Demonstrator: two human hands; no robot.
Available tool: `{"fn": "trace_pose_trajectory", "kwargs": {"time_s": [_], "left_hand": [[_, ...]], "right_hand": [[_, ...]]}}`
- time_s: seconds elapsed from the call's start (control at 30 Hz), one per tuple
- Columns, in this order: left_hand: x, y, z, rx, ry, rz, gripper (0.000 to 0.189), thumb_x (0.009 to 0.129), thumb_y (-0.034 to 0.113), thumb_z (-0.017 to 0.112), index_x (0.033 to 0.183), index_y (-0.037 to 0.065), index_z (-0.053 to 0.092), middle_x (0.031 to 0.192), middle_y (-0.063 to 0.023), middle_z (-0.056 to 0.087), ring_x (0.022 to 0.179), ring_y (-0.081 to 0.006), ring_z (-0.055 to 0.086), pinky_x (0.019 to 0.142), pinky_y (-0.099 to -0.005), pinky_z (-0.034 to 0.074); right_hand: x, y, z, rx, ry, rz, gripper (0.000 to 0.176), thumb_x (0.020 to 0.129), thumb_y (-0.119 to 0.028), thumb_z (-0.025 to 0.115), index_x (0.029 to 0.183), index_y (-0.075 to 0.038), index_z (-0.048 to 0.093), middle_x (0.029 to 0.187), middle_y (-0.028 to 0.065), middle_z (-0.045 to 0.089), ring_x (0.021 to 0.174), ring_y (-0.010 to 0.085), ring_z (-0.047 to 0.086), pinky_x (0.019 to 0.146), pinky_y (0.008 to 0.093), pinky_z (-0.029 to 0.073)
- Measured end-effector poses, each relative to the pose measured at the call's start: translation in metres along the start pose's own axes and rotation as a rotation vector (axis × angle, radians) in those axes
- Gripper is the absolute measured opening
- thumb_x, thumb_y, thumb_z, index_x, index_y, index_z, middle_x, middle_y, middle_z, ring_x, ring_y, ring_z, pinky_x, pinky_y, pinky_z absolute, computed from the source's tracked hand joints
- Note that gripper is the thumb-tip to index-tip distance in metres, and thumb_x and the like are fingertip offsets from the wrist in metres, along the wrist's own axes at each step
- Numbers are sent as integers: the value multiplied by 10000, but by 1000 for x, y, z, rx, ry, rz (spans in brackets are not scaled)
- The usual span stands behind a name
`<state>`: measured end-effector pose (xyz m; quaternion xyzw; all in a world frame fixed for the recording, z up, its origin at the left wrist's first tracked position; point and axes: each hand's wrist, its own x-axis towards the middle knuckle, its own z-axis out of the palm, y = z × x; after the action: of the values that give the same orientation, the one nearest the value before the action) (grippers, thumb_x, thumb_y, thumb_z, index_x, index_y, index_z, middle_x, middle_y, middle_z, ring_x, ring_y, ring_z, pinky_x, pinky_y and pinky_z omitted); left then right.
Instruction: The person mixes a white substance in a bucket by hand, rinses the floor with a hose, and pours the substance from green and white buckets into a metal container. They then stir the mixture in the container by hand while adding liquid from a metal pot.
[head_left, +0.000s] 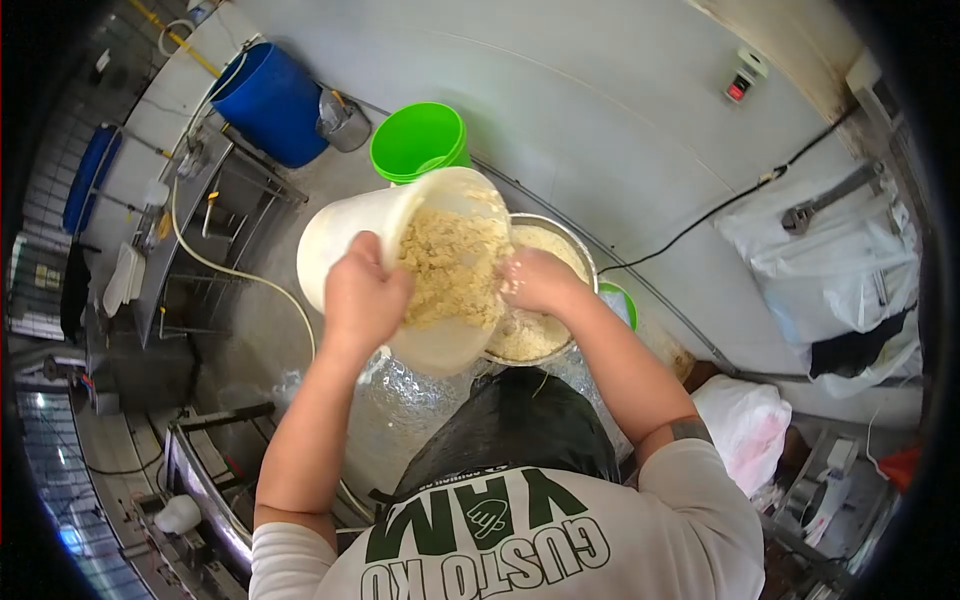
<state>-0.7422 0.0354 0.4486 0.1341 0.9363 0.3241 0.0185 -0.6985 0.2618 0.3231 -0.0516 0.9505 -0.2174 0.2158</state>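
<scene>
A large white bucket (345, 235) is tipped on its side, its mouth facing right and toward me. Pale yellow, crumbly mash (450, 265) lies inside it. My left hand (368, 295) grips the near side of the bucket at its rim. At the opposite side of the mouth is my right hand (540, 282), its fingers curled and dotted with crumbs; what they hold, if anything, is hidden. Below and behind that hand stands a round metal pot (590, 262), partly covered by the bucket. More of the pale crumbly mash (530, 335) fills the pot.
A bright green bucket (415, 135) stands behind the white one. Farther back are a blue barrel (268, 105) and a small metal pot (345, 125). A hose (245, 275) crosses the wet floor on the left, by a metal table (180, 230). White bags (745, 425) lie at right.
</scene>
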Motion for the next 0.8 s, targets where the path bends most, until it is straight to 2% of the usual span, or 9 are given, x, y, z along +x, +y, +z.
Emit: {"fn": "trace_pose_trajectory", "kwargs": {"time_s": [0.1,0.17,0.2,0.27,0.4,0.5,0.63,0.73,0.8], "left_hand": [[-20,12,7,60,-58,47,194,758,72,650,897,-33,564,711,-206,630,680,-299,663,658,-400,519],[-34,16,12,111,-109,188,205,755,100,661,859,-25,536,678,-237,605,656,-412,635,645,-437,517],[-41,18,13,113,-96,176,205,755,100,661,859,-25,536,678,-237,605,656,-412,635,645,-437,517],[-50,24,10,93,-101,279,209,756,110,661,847,-14,521,655,-248,582,635,-462,590,616,-459,501],[-34,22,-2,-19,-94,113,208,758,110,661,847,-12,518,652,-239,578,621,-443,591,606,-463,490],[-23,18,0,-29,-21,84,196,763,110,655,837,-16,524,660,-223,585,625,-414,604,617,-456,487],[18,5,-13,-112,89,-14,240,776,151,652,903,-40,579,779,-275,662,785,-460,667,742,-512,524],[38,-10,-20,-106,117,-47,256,775,157,654,920,-50,614,843,-285,683,839,-453,676,787,-496,526],[41,-11,-23,-51,92,-70,288,780,170,653,956,-57,632,900,-303,689,896,-454,679,832,-485,525]], "right_hand": [[48,-49,-21,-89,279,-206,438,908,-333,612,1297,-136,652,1421,146,584,1281,330,564,1106,458,422],[92,-78,-21,556,505,-636,510,967,-392,525,1434,-189,552,1544,110,471,1420,284,429,1198,420,294],[100,-81,-21,554,495,-651,510,967,-392,525,1434,-189,552,1544,110,471,1420,284,429,1198,420,294],[106,-95,-28,-427,424,-544,552,1018,-455,424,1525,-239,445,1587,73,422,1463,245,366,1216,378,248],[139,-89,-27,20,59,-608,593,983,-458,520,1499,-170,469,1576,126,413,1450,245,365,1217,368,251],[176,-86,-11,-51,-69,-445,606,939,-504,566,1450,-181,535,1530,115,475,1395,248,439,1166,373,325],[231,-42,39,-247,-257,-167,626,882,-566,627,1386,-195,623,1469,100,557,1323,253,537,1099,380,424],[145,-71,-40,-304,-441,-60,663,788,-564,720,1310,-156,684,1355,122,644,1215,276,618,1030,399,481],[128,-51,-48,-301,-372,-135,683,806,-555,712,1329,-118,659,1331,141,654,1218,308,614,1035,403,478]]}}
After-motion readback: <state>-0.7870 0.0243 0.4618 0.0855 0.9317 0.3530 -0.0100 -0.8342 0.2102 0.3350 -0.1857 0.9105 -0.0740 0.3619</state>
